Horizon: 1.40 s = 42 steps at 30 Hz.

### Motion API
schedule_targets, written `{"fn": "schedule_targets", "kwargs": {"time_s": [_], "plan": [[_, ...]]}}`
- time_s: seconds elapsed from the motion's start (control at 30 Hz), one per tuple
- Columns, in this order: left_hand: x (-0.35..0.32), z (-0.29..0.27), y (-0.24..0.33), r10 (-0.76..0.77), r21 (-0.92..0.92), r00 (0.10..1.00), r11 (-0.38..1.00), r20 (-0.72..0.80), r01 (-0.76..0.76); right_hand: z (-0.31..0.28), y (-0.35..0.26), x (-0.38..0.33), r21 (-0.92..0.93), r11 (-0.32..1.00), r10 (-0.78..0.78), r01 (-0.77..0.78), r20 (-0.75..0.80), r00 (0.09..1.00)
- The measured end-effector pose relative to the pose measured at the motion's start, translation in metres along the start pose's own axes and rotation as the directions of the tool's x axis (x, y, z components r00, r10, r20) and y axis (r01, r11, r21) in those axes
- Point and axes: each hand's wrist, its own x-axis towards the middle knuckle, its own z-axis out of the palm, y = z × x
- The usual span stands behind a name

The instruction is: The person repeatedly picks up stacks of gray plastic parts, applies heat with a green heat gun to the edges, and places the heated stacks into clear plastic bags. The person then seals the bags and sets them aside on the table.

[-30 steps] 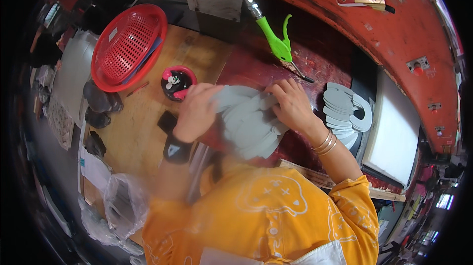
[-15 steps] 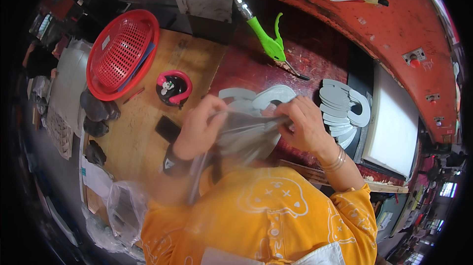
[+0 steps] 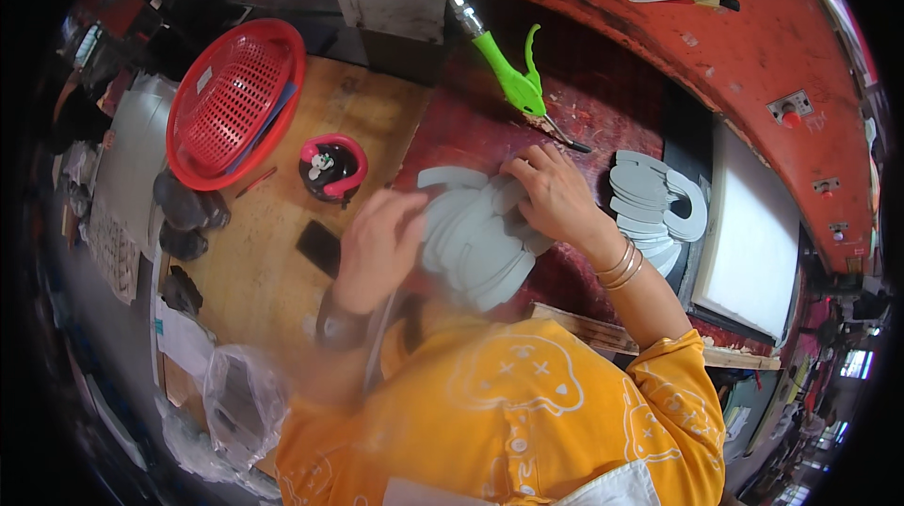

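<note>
A fanned pile of flat, grey curved pieces (image 3: 476, 247) lies on the dark red board before me. My right hand (image 3: 560, 200) is at the pile's upper right, fingers bent and closed round the edge of a curved piece; part of that piece is hidden under the hand. At the pile's left edge, my left hand (image 3: 381, 247) is blurred by motion. Its thumb and fingers look apart, with nothing seen between them. To the right of my right hand rests a second stack of similar grey curved pieces (image 3: 650, 205).
A green air blow gun (image 3: 513, 82) hangs beyond the pile. Leftward on the wooden table are a red plastic basket (image 3: 235, 96), a black-and-pink round object (image 3: 332, 169), a red pen (image 3: 255, 181) and a dark phone-like slab (image 3: 320, 247). A white block (image 3: 750, 233) stands at right.
The grey pieces that both hands were holding up and bending now lie flat in the pile. My left hand has come off them; my right hand has moved up and slightly left.
</note>
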Motion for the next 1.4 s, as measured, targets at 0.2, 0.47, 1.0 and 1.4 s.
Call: {"fn": "schedule_targets", "kwargs": {"time_s": [0.2,0.47,1.0,1.4], "plan": [[0.069,0.037,-0.009,0.309,-0.065,0.947,0.951,0.094,-0.304,0.016,0.007,-0.009,-0.052,0.997,-0.069,0.064,-0.119,0.99],[0.091,0.037,-0.008,0.036,-0.028,0.869,0.999,0.493,-0.026,0.018,0.012,-0.021,0.063,0.982,-0.143,0.176,-0.354,0.924],[0.078,0.036,0.001,0.405,-0.005,0.904,0.913,0.137,-0.408,-0.031,-0.017,-0.057,0.043,0.86,-0.433,0.508,-0.466,0.772],[0.049,0.028,0.01,-0.104,-0.419,0.871,0.845,0.48,0.332,-0.069,-0.028,-0.055,0.045,0.89,-0.41,0.454,-0.358,0.839]]}}
